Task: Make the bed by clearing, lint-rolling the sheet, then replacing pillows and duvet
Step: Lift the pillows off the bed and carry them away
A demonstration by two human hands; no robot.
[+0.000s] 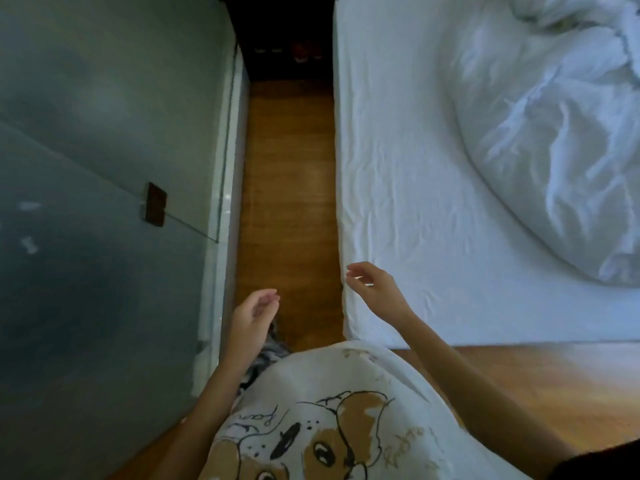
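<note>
- Bed (398, 209) fills the right side of the view, its long edge running beside a strip of wooden floor (287, 188), with its near corner just ahead of the person.
- Fitted sheet (391, 161) lies bare and creased over the near part of the mattress; no pillows show on it, so that stretch looks cleared.
- Duvet (554, 150) is bunched in a rumpled heap on the far right of the bed, resting on the sheet, not spread. I judge the clearing only partly done, since the duvet is on the mattress.
- No lint roller is visible anywhere, and no pillows either; whether the sheet has been rolled cannot be told from its surface.
- Right hand (375, 289) hovers at the near edge of the mattress; its grip is loose, fingers relaxed and slightly curled, holding nothing. Whether the fingertips touch the sheet I cannot tell.
- Left hand (254, 311) hangs over the floor, well apart from the bed, with fingers loosely curled and nothing held.
- Remaining, as I judge it: taking the duvet off or aside, rolling the sheet, then setting pillows and spreading the duvet. That is most of the task.
- Person's white printed shirt (329, 420) fills the lower middle of the view.
- Grey-blue wall (104, 133) with a white baseboard (225, 188) closes the narrow aisle on the left.
</note>
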